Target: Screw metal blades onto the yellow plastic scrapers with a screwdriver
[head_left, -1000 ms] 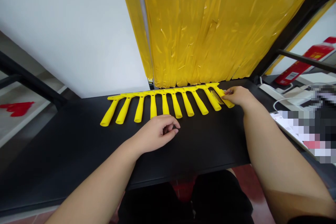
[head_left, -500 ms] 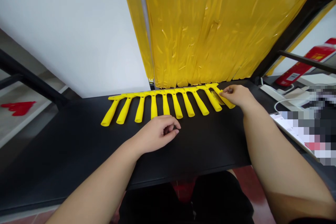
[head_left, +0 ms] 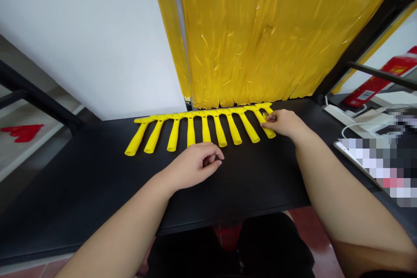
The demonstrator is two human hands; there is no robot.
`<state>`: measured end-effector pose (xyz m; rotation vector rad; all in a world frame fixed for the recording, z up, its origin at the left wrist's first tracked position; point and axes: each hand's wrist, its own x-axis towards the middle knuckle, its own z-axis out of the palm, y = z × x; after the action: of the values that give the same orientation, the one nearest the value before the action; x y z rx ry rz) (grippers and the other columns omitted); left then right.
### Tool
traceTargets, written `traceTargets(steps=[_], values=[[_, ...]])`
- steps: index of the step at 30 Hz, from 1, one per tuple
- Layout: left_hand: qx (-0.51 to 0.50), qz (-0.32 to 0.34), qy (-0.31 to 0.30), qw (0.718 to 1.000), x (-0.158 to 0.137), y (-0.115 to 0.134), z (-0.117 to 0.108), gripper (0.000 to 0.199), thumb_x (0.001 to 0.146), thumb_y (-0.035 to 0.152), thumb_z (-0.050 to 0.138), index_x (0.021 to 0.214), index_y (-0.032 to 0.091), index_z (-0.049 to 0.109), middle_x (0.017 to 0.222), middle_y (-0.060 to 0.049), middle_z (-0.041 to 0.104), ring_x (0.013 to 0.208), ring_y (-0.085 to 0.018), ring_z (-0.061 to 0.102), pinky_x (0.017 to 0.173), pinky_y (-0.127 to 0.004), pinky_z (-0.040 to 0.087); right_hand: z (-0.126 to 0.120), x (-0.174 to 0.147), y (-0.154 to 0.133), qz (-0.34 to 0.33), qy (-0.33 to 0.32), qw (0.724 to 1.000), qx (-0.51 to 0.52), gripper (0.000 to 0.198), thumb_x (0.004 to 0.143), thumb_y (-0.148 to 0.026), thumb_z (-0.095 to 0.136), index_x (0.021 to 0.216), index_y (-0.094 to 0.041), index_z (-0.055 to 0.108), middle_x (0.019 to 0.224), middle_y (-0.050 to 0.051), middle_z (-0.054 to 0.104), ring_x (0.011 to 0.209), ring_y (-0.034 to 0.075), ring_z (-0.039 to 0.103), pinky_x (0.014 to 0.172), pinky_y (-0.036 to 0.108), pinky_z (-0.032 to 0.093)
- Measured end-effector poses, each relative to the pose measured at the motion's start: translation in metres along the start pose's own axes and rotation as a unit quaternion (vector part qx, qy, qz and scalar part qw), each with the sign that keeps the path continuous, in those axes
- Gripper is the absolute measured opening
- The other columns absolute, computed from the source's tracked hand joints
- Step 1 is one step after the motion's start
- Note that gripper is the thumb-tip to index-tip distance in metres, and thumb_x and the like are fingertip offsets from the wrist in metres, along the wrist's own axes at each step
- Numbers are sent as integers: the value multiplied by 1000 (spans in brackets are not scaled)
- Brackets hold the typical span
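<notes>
Yellow T-shaped handles (head_left: 175, 134) with hollow round ends lie side by side on a black tabletop (head_left: 97, 173). Their flat heads overlap in a line along the back edge. At the right end of this row, my right hand (head_left: 283, 124) has its thumb and fingers closed on a yellow handle (head_left: 269, 132); the exact grip is partly hidden. My left hand (head_left: 202, 163) rests just in front of the middle handles, loosely curled, a small gap between thumb and fingers and nothing visible in it. It covers the tip of one handle.
Behind the row stand a white panel (head_left: 97, 43) and a wall of glossy yellow strips (head_left: 247, 39). To the right are a red bottle (head_left: 368, 91), a white power strip (head_left: 342, 117) and a tablet-like device (head_left: 355, 156). Black frame bars flank both sides.
My right hand has shifted left along the row, from the rightmost handle to the one beside it. The rightmost handle no longer shows. My left hand stays put.
</notes>
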<state>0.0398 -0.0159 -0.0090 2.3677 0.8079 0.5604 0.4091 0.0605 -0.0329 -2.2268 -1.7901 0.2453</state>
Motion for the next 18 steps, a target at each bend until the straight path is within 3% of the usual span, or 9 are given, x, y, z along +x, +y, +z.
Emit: traceTargets(steps=[11, 18], values=[[-2, -7, -6, 1000, 0, 0, 0, 8, 100, 21, 62, 101, 21, 71, 76, 4, 54, 70, -12, 54, 64, -27, 44, -1, -1, -1, 24, -12, 1000, 11, 30, 78, -49, 84, 92, -23, 79, 105, 9, 82, 103, 32, 76, 87, 39, 57], [1, 0, -2, 1000, 0, 0, 0, 9, 100, 21, 62, 101, 21, 71, 78, 3, 55, 70, -12, 55, 65, -27, 45, -5, -23, -30, -33, 60, 996, 52, 34, 88, -57, 71, 95, -24, 77, 98, 9, 81, 93, 29, 75, 79, 38, 56]])
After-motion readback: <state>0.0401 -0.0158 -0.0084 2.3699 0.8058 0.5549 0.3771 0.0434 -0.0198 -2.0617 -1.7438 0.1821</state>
